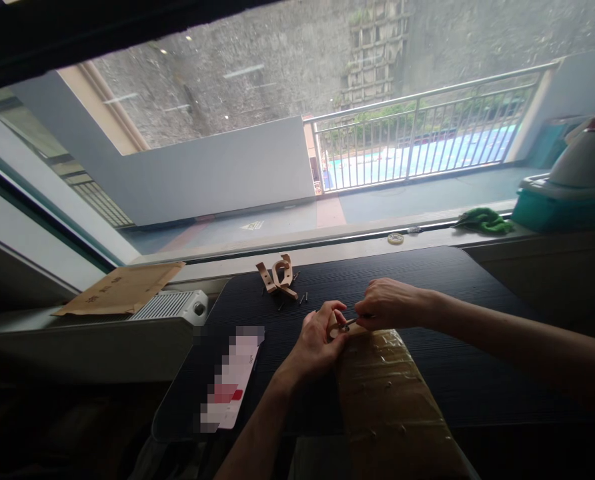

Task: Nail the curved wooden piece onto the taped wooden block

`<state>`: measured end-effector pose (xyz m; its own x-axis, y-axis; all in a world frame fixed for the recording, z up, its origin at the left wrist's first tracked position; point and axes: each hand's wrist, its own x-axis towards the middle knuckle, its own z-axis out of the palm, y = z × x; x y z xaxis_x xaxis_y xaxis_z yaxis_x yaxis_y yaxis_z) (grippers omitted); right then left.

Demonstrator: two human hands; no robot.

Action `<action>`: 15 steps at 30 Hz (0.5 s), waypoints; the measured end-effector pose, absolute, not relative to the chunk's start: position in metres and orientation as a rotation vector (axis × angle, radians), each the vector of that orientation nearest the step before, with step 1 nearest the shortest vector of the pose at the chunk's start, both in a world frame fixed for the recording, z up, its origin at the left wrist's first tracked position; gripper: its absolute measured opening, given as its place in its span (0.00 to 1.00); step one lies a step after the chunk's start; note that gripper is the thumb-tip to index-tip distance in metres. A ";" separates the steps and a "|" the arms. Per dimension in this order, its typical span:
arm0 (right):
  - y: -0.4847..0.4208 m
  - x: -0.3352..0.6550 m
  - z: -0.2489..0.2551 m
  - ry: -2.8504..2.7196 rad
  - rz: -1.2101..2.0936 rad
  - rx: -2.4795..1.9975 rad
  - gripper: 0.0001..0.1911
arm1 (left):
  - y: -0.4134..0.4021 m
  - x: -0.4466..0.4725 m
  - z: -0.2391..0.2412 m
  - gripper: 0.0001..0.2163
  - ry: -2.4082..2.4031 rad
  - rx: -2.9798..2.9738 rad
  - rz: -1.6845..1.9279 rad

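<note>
- Wooden piece (338, 328): small, pale, flat-cut with a rounded edge; pressed onto the far end of the taped block (392, 400), near mid-desk, just in front of the body.
- Mostly covered by fingers; long axis and facing not readable from this view.
- Left hand (317, 340): curled narrow round the wooden piece, thumb on top, fingers tucked underneath.
- Right hand (390, 303): pinched tight on a metal pin (350, 323), thin and dark grey; pin lying roughly left to right, tip toward the left thumb and touching the wood.
- Taped block: brown cardboard under glossy, wrinkled clear tape; long axis running from the body out toward the hands.
- Desk (477, 300): black, matt, finely ribbed grain.
- Wooden parts (278, 277): same pale wood, curved and strap-like shapes stacked loosely, farther back on the desk, well apart from the hands.
- Loose nails (302, 299): short, dark, scattered just beside that stack.
- White card (232, 380) with a red patch, left of the hands; print obscured, unreadable.
- Cardboard sheet (122, 288) on the left ledge: dark lettering present, too small to read.
- Sill: tape roll (395, 238), crumpled green cloth (483, 220), teal box (562, 210).
</note>
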<state>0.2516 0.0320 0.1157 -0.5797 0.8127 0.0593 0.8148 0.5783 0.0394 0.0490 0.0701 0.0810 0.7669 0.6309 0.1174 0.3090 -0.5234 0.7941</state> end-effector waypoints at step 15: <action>0.025 0.249 0.121 -2.877 -0.167 -1.406 0.15 | 0.068 0.048 0.079 0.17 0.720 2.129 0.524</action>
<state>0.2488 0.0248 0.1209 -0.6136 0.7895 -0.0127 0.7827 0.6103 0.1217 0.0482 0.0678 0.0795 0.7510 0.6494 0.1194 0.3131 -0.5094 0.8015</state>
